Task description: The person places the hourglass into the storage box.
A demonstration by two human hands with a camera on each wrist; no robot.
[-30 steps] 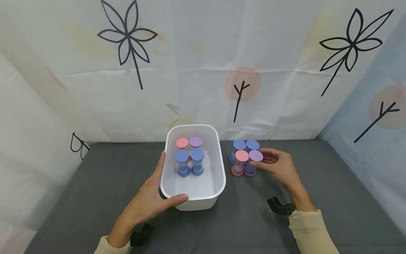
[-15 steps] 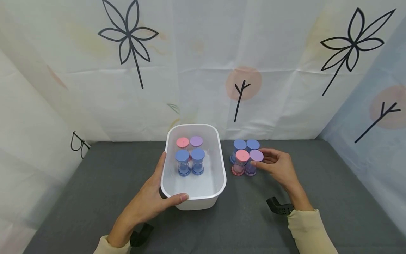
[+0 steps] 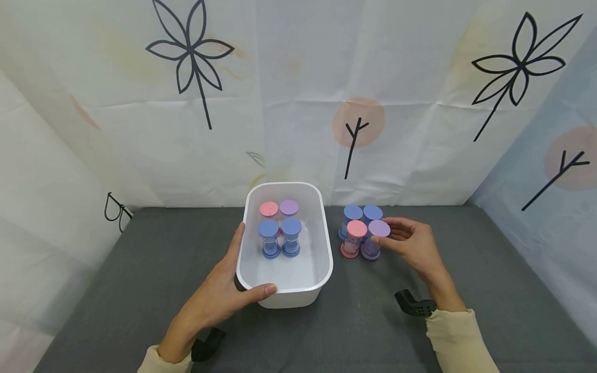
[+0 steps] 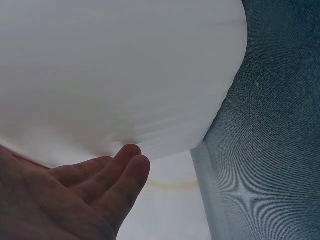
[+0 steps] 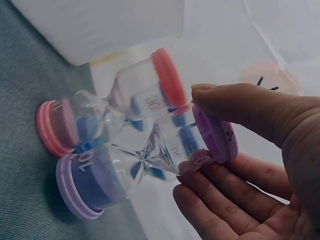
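Observation:
A white plastic tub [image 3: 322,243] stands on the grey cloth, holding a pink-capped, a purple-capped and two blue-capped sand timers [image 3: 280,230]. My left hand [image 3: 233,277] grips the tub's near left corner, thumb over the rim; in the left wrist view its fingers [image 4: 125,165] lie under the tub's wall [image 4: 120,65]. Right of the tub stand several more timers. My right hand [image 3: 387,233] pinches the cap of the purple timer [image 3: 375,239], also seen close up as purple timer [image 5: 145,165]. The pink timer [image 3: 353,238] touches it, with two blue timers [image 3: 361,213] behind.
Printed white fabric walls [image 3: 298,103] close in the back and both sides. The grey cloth [image 3: 489,269] stretches out right of the timers and left of the tub. Black wrist-camera straps [image 3: 412,303] show near each sleeve.
The purple timer and my right hand have shifted slightly to the right, away from the pink timer's cap. My left hand and the tub have not moved.

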